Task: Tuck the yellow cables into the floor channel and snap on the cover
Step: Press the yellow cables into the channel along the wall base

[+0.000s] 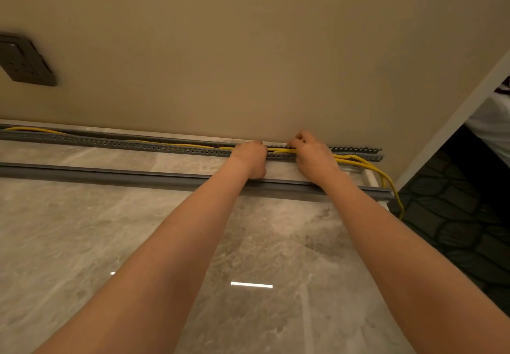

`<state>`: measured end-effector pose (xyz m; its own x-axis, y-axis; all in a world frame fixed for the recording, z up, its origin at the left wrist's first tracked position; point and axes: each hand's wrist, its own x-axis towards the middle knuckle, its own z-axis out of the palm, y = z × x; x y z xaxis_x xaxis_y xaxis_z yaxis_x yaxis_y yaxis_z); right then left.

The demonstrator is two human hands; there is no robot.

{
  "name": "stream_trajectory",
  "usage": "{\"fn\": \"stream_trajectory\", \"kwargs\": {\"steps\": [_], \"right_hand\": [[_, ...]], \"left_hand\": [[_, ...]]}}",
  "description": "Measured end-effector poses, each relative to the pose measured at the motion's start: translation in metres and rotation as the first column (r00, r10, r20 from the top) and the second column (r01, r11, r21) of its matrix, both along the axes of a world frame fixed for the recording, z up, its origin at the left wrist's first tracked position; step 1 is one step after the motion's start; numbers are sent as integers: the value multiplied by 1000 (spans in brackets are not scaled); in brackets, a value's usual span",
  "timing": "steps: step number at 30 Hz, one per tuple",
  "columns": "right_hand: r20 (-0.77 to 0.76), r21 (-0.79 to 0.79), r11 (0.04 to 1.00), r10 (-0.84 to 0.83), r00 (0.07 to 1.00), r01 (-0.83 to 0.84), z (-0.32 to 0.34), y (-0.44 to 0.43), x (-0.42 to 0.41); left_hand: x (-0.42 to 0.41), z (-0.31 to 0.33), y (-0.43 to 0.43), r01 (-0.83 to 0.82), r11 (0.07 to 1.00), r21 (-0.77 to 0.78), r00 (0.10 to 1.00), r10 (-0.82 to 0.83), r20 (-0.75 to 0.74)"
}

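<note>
Both my left hand (249, 157) and right hand (313, 157) pinch the yellow cables (278, 150), pressing them down into the channel (138, 143) by the wall; the cover (110, 172) lies nearby for later.

Dim, warm (soft blur), floor glare.

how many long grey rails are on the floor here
2. The slotted floor channel runs along the wall base with the yellow cables in it; the loose cover lies parallel on the tiles, nearer the camera.
</note>
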<state>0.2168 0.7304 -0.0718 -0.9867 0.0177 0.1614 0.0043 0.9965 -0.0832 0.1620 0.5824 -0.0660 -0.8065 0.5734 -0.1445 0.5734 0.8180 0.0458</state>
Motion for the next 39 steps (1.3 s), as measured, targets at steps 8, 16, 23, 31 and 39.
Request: {"fn": "stream_trajectory", "kwargs": {"steps": [8,16,23,31,39], "right_hand": [[69,-32,996,-75,995,78,5,26,3],[-87,-58,994,-101,991,96,-2,28,-2],[-97,3,995,-98,990,99,-14,21,6],[37,-104,992,-67,997,71,-9,40,12],[-157,-22,989,-150,976,149,-1,70,35]], "left_hand": [[-5,12,7,25,996,-83,999,-22,27],[-5,9,6,39,994,-103,999,-40,-7],[14,2,33,128,992,-7,976,-127,-177],[21,7,69,144,989,45,986,-140,-89],[14,18,76,130,991,-17,991,-130,-24]]}}
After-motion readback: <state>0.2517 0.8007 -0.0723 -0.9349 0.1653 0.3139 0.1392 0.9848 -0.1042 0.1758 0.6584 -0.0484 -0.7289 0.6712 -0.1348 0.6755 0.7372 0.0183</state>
